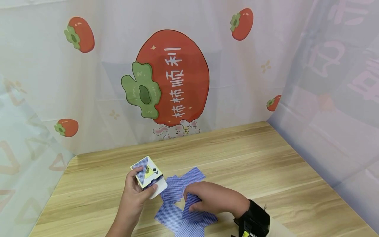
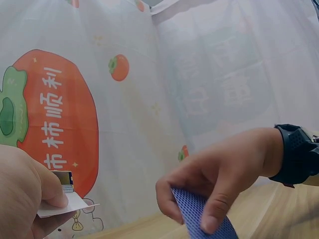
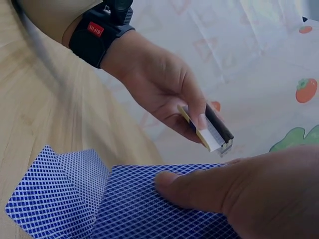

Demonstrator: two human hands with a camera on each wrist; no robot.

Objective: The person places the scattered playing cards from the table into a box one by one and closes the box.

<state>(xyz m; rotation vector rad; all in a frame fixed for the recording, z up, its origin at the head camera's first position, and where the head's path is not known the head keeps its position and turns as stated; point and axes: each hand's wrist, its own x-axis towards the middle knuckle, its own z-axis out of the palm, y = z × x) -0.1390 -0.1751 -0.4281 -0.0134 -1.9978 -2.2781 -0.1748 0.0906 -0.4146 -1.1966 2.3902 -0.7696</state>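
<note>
My left hand [image 1: 133,194] grips an open playing-card box [image 1: 148,172], its white flap hanging out toward me and cards visible inside the mouth. The box's printed front carries an ace of spades. To the right, my right hand [image 1: 211,199] pinches a blue-backed playing card [image 1: 191,210] between thumb and fingers, over a ring of face-down cards [image 1: 170,215]. In the right wrist view the thumb lies across the held card [image 3: 144,199], with other patterned cards [image 3: 55,194] beside it. Whether more than one card is in the grip cannot be told.
The cards lie on a wood-grain table [image 1: 237,158]. Behind it hangs a white cloth [image 1: 112,33] printed with persimmons, and more cloth [image 1: 334,108] borders the right side. A black wrist strap [image 1: 253,219] sits on the right wrist.
</note>
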